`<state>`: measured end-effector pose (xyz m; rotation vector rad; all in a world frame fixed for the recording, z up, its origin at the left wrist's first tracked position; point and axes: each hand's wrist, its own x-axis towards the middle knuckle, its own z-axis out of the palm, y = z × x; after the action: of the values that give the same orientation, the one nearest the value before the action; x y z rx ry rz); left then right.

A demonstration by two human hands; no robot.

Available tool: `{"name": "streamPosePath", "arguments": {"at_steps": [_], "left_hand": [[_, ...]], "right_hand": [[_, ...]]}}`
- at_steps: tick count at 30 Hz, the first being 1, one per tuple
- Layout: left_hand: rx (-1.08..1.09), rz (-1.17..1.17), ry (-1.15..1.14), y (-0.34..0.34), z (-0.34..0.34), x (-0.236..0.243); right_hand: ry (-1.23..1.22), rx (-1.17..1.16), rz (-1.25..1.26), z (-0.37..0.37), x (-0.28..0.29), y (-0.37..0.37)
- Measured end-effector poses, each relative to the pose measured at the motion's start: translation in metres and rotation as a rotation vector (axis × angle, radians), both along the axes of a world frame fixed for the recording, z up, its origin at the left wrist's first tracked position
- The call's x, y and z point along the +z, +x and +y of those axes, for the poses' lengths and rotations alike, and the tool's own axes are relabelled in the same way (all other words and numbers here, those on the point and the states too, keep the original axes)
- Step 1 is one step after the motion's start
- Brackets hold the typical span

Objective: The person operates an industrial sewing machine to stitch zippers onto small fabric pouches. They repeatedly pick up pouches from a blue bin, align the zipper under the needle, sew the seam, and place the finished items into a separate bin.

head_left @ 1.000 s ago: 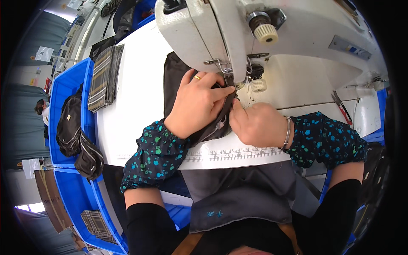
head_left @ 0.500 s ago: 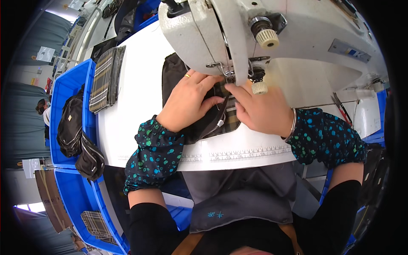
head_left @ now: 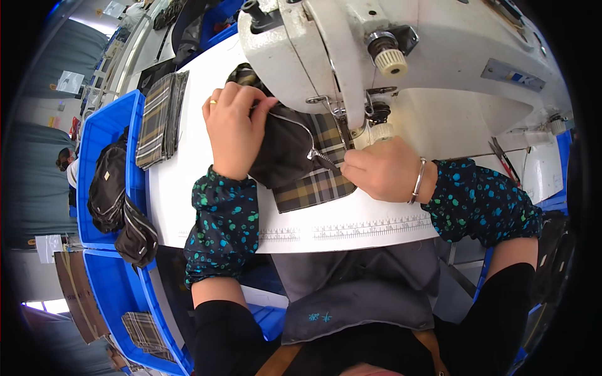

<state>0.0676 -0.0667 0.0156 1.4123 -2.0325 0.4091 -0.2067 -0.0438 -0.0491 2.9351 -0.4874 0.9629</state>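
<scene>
A white sewing machine [head_left: 282, 50] stands over a dark fabric piece [head_left: 276, 150] with a silver zipper [head_left: 311, 150], lying on brown plaid fabric [head_left: 301, 197]; part of the zipper is under the presser foot [head_left: 340, 109]. My left hand [head_left: 235, 128] is closed on the upper left edge of the dark piece, left of the machine head. My right hand [head_left: 382, 169] pinches the zipper tape just below and right of the needle area. The fingertips of my right hand are partly hidden.
Plaid pieces [head_left: 160, 119] are stacked at left beside a blue bin [head_left: 106, 109] of black pouches [head_left: 106, 188]. A lower blue bin [head_left: 110, 282] holds more plaid fabric. Red-handled scissors [head_left: 505, 163] lie at right. A person [head_left: 66, 160] appears far left.
My left hand has moved left and up, drawing the dark fabric aside and uncovering more plaid beneath. My right hand rose toward the needle, then came back down to the zipper.
</scene>
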Motion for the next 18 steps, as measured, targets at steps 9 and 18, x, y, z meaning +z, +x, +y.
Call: {"name": "streamPosePath", "arguments": {"at_steps": [9,18], "left_hand": [[-0.660,0.113,0.384,-0.056,0.061,-0.012],[-0.406,-0.247,0.376,-0.045,0.059,0.002]], "right_hand": [[-0.208,-0.089,-0.070,0.007,0.015,-0.006],[-0.175,-0.178,-0.033,0.008,0.016,-0.005]]}}
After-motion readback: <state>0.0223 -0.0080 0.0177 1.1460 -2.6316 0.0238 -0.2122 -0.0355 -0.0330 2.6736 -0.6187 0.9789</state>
